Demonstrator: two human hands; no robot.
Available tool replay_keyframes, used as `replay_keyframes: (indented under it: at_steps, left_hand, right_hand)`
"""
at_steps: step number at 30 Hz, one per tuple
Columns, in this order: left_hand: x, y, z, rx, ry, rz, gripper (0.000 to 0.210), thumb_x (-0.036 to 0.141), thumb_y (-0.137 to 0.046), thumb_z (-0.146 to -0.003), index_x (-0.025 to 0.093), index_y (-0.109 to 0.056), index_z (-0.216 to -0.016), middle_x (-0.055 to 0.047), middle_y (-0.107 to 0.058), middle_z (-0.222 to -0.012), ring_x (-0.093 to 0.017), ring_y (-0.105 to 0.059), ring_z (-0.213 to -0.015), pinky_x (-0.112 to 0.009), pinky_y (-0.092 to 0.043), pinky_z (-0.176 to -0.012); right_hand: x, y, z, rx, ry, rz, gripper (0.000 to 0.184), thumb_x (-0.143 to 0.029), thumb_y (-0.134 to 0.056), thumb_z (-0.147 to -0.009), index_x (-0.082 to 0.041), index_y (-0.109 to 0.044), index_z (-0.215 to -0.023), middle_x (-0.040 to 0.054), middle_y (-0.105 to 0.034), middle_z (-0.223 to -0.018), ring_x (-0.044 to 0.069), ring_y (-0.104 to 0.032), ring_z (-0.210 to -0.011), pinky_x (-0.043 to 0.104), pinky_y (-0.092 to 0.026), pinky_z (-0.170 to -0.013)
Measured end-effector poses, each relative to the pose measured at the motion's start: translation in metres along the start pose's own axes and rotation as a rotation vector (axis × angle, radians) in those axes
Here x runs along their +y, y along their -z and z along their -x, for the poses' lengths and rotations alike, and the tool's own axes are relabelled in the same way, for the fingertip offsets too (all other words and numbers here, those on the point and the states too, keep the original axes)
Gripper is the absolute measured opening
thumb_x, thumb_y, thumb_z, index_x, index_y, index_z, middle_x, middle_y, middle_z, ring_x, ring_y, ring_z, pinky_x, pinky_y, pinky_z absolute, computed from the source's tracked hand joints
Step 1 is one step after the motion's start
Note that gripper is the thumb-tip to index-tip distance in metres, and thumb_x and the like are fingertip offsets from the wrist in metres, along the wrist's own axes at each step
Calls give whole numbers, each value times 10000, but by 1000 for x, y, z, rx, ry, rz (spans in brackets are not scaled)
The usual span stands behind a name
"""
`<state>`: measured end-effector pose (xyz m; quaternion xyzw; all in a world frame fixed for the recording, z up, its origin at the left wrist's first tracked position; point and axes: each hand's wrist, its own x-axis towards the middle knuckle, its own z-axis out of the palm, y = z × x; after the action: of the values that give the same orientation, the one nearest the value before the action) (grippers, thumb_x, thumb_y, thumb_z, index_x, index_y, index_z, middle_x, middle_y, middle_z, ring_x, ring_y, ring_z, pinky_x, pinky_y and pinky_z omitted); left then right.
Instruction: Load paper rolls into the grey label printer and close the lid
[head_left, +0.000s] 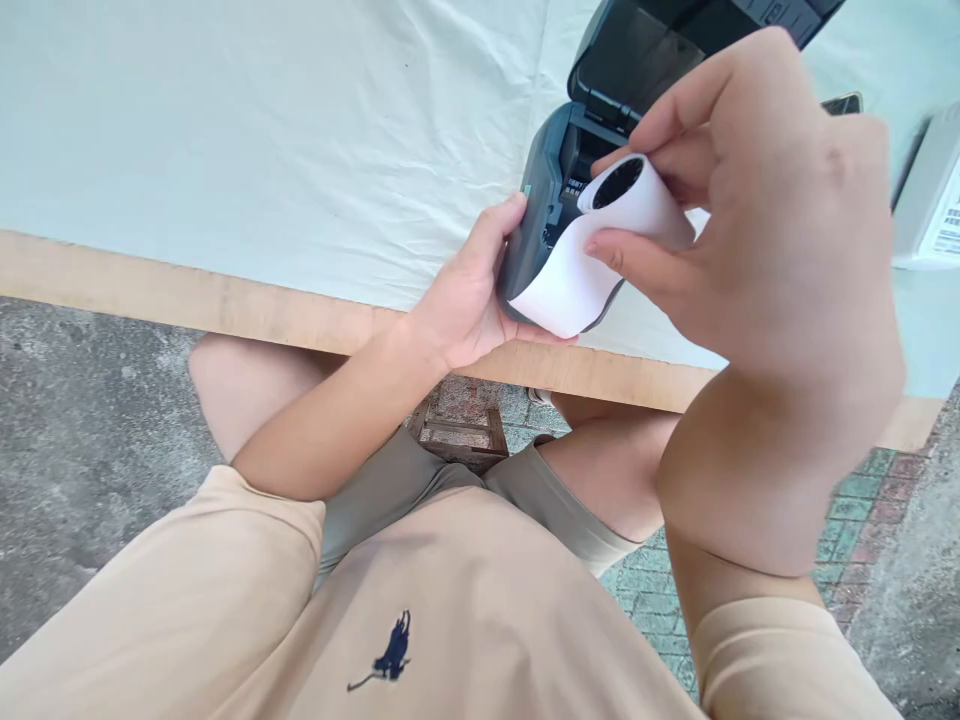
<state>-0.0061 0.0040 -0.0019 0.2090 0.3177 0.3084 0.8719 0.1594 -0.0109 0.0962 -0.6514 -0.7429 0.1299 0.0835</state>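
A dark grey label printer [536, 215] rests at the table's near edge with its lid [649, 60] swung up. My left hand [480, 285] grips the printer's near left side, thumb on the casing and fingers beneath it. Above the open compartment, my right hand [750, 200] pinches a white paper roll [652, 205] between thumb and fingers. The roll is tilted, its dark hollow core facing left. A loose tail of paper hangs from it across the printer's near end. Part of the compartment is hidden behind the roll and the right hand.
A white cloth [300, 130] covers the wooden-edged table [225, 300]. At the right stands a white box-like object [934, 200] with a printed label. A small dark object [844, 103] shows partly behind my right hand. Below the table are my legs and a wooden stool frame [465, 445].
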Motion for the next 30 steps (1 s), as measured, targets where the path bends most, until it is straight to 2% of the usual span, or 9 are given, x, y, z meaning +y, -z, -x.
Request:
replay_keyframes:
  at_steps: [5, 8, 12, 15, 18, 21, 23, 25, 30]
  left_hand:
    - [1, -3, 5, 6, -26, -43, 566, 695, -503, -967, 192, -674, -1160, -105, -676, -1059, -323, -732, -1011, -381, -665, -648]
    - [2, -3, 6, 6, -16, -36, 537, 677, -484, -978, 198, -670, -1136, -92, -680, -1016, -299, -735, -970, -381, -663, -660]
    - [4, -1, 5, -21, 15, 35, 438, 582, -504, -998, 190, -682, -1082, -84, -693, -965, -236, -713, -835, -368, -674, -600]
    - [4, 0, 5, -19, 25, 50, 464, 589, -457, -1014, 189, -669, -1114, -87, -712, -1012, -248, -732, -846, -381, -680, -607]
    - [3, 1, 7, -34, -18, 60, 483, 613, -422, -1007, 216, -652, -1159, -77, -710, -1062, -248, -743, -856, -384, -677, -615]
    - [1, 1, 11, -52, -90, 51, 372, 520, -582, -972, 229, -622, -1200, -58, -686, -1114, -217, -742, -887, -354, -693, -645]
    - [-2, 1, 13, -42, -118, 12, 340, 343, -691, -917, 234, -585, -1221, -33, -666, -1120, -194, -741, -892, -330, -698, -658]
    - [-4, 2, 14, -25, -135, -24, 437, 229, -710, -859, 254, -551, -1265, -21, -665, -1138, -194, -744, -885, -323, -693, -651]
    - [-6, 4, 14, -27, -138, -42, 490, 299, -714, -839, 256, -558, -1301, -55, -686, -1193, -206, -747, -844, -297, -668, -591]
  right_hand:
    - [-15, -3, -11, -4, 42, 84, 261, -264, -712, -873, -309, -555, -1077, 52, -713, -1191, 327, -702, -1070, 475, -517, -909]
    - [-20, -6, -16, 12, 73, 122, 235, -230, -721, -863, -292, -570, -1032, 87, -679, -1254, 315, -657, -1099, 443, -513, -894]
    - [-15, -8, -18, 50, 110, 106, 256, -261, -745, -842, -285, -550, -1006, 47, -715, -1147, 279, -680, -989, 402, -491, -798]
    - [-9, -9, -17, 88, 120, 108, 210, -373, -704, -876, -280, -523, -927, 37, -714, -998, 282, -684, -925, 414, -475, -771]
    - [-7, -13, -15, 67, 122, 134, 206, -386, -648, -905, -266, -510, -810, 45, -693, -904, 314, -695, -976, 474, -476, -851]
    - [-6, -17, -13, 95, 131, 106, 230, -353, -687, -878, -249, -517, -763, 25, -691, -860, 336, -696, -1090, 552, -455, -996]
    - [-1, -18, -12, 143, 139, 72, 213, -387, -689, -896, -251, -561, -793, 28, -699, -896, 340, -685, -1144, 572, -439, -1053]
    - [8, -19, -13, 143, 152, 43, 179, -440, -660, -931, -271, -631, -880, 50, -705, -972, 350, -664, -1186, 561, -447, -1057]
    - [29, -39, -21, -89, 147, -22, 293, -568, -649, -931, -357, -697, -1128, 75, -680, -964, 370, -623, -1181, 495, -499, -914]
